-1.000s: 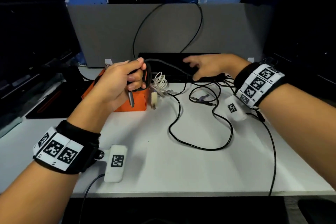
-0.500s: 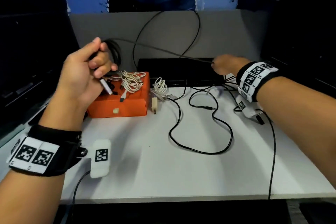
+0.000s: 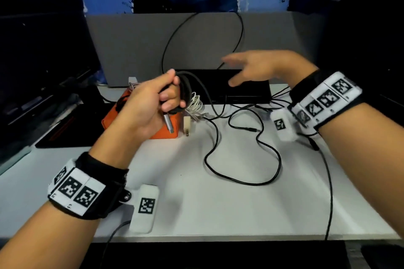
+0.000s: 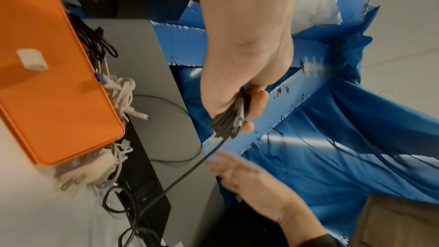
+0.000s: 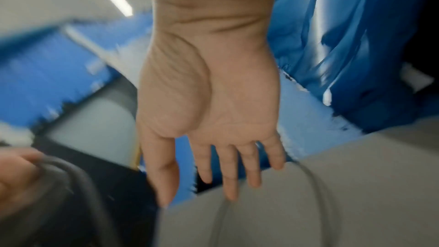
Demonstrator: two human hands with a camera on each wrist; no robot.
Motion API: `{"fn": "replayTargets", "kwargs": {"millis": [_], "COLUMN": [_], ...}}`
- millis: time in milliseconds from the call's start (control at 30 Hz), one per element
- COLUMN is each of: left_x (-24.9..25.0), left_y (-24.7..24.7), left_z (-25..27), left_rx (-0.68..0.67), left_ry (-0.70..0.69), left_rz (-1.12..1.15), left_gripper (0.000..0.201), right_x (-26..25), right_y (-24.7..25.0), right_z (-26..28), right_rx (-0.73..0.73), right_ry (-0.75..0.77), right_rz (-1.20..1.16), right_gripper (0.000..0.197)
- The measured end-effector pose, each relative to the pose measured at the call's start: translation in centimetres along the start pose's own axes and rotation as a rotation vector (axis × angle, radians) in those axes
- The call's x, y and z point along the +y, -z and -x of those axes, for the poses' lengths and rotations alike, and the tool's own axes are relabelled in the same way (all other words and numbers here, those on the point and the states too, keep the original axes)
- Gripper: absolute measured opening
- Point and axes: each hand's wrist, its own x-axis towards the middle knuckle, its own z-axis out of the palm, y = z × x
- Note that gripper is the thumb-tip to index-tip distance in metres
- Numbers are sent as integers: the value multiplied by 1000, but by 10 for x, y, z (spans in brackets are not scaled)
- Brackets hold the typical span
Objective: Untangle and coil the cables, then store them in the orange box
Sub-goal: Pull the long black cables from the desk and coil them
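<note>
My left hand (image 3: 170, 91) grips a coil of dark grey cable (image 3: 187, 87) above the orange box (image 3: 109, 119); a silver plug (image 3: 168, 123) hangs below the fist. The left wrist view shows the bundled strands (image 4: 225, 123) clamped in my left hand (image 4: 240, 112), with one strand trailing down to the table. My right hand (image 3: 238, 70) hovers open with spread fingers and holds nothing, as the right wrist view (image 5: 204, 176) confirms. The orange box (image 4: 54, 91) holds some cables. A white cable bundle (image 3: 195, 105) with a white plug (image 3: 187, 125) lies beside it. A thin black cable (image 3: 242, 181) loops loosely across the table.
A flat black device (image 3: 247, 94) sits at the back of the white table (image 3: 218, 214), in front of a grey partition (image 3: 131, 50). A thin black cable (image 3: 240, 28) hangs over the partition. A dark monitor (image 3: 43, 50) and a black pad (image 3: 65, 135) stand at the left.
My left hand came down and to the right with the coil, back over the box. My right hand let go of the stretched strand and lifted, open.
</note>
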Motion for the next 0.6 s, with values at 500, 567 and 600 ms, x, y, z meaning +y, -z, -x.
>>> {"fn": "replayTargets", "kwargs": {"millis": [500,567,600], "left_x": [-17,-16,-16], "left_y": [-32,-28,-28], "left_z": [24,25,25], "left_rx": [-409,-468,-488], "left_ry": [225,243,237], "left_rz": [149,145,149], "left_gripper": [53,57,56], "right_x": [-59,-61,-62], "right_y": [-105,-104,-103], "right_z": [81,82,82], "right_rx": [516,485,445], "right_ry": [467,511,520], "right_rz": [-574,-635,-733], "right_gripper": [30,29,30]}}
